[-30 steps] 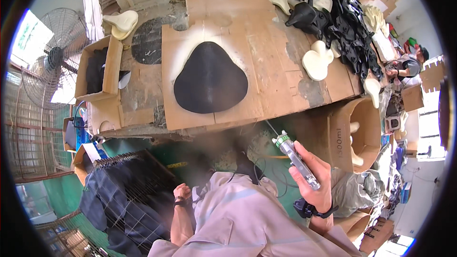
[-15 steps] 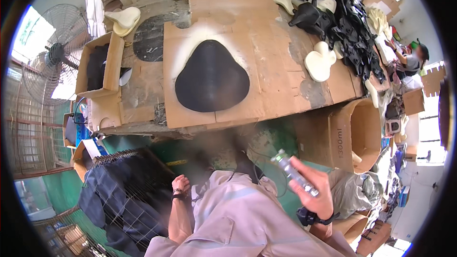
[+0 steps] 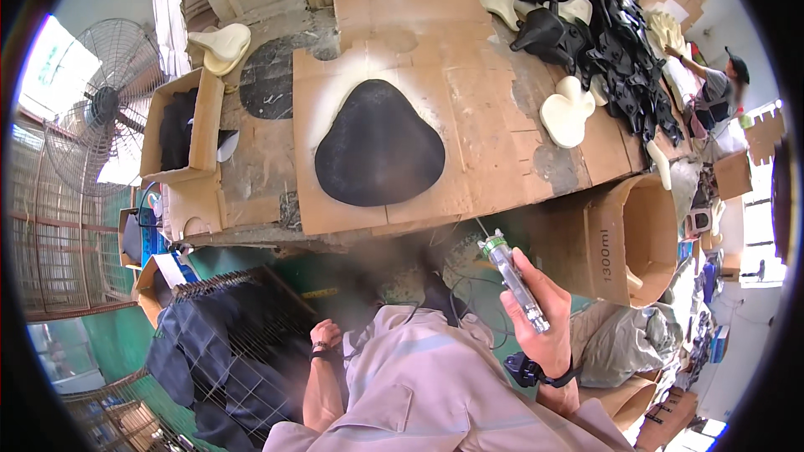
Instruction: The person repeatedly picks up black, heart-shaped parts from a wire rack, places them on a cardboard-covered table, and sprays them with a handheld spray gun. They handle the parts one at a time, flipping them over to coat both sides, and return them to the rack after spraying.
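- Handheld tool point(image 3: 521, 286), slim, cylindrical and grey with a green collar: our right hand point(image 3: 548, 322) has its fingers wrapped around the body, pressing it from both sides, with the thin tip pointing up and left, toward the bench edge.
- The tool is in front of the bench, just left of the big cardboard box point(image 3: 578, 243); we cannot tell whether its tip touches the edge.
- Our left hand point(image 3: 327, 334) hangs low, fingers curled inward, beside the pale apron point(image 3: 427, 377) and near the wire rack point(image 3: 239, 368) draped with dark cloth.
- Ahead of us, a rounded black triangular piece point(image 3: 379, 146) lies flat on a cardboard sheet point(image 3: 335, 216), its narrow end away from us, a whitish haze around its upper edges.
- Right of it on the bench we see cream saddle shapes point(image 3: 565, 117) and a heap of black covers point(image 3: 615, 50).
- To the left stand an open box point(image 3: 205, 130) of dark pieces and a large fan point(image 3: 105, 106).
- Far right, another person point(image 3: 713, 94) reaches toward the bench.
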A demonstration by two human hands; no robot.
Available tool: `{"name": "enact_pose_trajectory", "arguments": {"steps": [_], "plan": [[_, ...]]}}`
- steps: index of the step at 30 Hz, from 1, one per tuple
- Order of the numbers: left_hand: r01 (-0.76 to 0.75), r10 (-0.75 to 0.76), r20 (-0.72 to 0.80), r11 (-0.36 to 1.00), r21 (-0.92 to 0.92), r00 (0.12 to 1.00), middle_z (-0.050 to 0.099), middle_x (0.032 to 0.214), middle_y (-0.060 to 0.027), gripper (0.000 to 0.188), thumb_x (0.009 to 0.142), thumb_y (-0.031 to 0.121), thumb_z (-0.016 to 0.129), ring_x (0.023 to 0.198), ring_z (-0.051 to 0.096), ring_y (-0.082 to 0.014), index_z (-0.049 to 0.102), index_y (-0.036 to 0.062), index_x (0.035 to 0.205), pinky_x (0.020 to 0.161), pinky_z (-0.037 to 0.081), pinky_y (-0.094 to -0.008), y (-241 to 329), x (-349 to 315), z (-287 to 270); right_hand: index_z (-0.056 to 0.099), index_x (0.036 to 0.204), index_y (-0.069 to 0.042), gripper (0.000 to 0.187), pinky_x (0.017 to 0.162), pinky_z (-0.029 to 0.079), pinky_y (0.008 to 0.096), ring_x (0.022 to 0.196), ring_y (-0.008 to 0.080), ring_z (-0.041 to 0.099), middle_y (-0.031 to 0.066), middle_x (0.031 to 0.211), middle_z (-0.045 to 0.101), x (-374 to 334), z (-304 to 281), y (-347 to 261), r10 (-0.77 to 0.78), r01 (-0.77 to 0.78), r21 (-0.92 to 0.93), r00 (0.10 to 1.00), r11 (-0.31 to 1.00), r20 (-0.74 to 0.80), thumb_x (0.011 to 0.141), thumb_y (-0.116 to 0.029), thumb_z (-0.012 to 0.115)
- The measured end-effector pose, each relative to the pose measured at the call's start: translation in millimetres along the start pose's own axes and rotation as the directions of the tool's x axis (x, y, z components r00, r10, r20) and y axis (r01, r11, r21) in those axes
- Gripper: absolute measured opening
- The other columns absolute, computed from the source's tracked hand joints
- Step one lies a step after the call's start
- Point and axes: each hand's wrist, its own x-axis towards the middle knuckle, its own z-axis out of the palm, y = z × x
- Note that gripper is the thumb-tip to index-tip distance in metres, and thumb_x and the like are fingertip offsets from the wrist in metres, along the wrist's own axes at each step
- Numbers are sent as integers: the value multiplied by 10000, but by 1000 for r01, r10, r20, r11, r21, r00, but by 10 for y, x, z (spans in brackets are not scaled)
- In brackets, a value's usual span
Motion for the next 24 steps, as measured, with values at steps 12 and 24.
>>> {"name": "enact_pose_trajectory", "arguments": {"steps": [12, 24], "plan": [[-2, 0, 9, 993, 118, 1000, 660, 831, -121, 306, 908, 44, 532, 614, 630, -239, 578, 4, 1208, 486, 494, -346, 72, 171, 211, 585, 1321, 13, 519, 703, 511, 311, 755, 233, 649, 163, 972, 698, -56, -127, -148, 22, -22, -6, 996, 1000, 82, 816, 20, 705], [-45, 54, -27, 964, 260, 998, 691, 973, -132, 324, 929, 104, 570, 747, 684, -259, 588, 26, 1243, 615, 572, -411, 161, 189, 310, 588, 1310, 31, 522, 731, 516, 307, 789, 246, 668, 195, 1032, 703, -113, -207, -138, 53, -52, -15, 992, 999, 112, 805, -9, 716]]}}
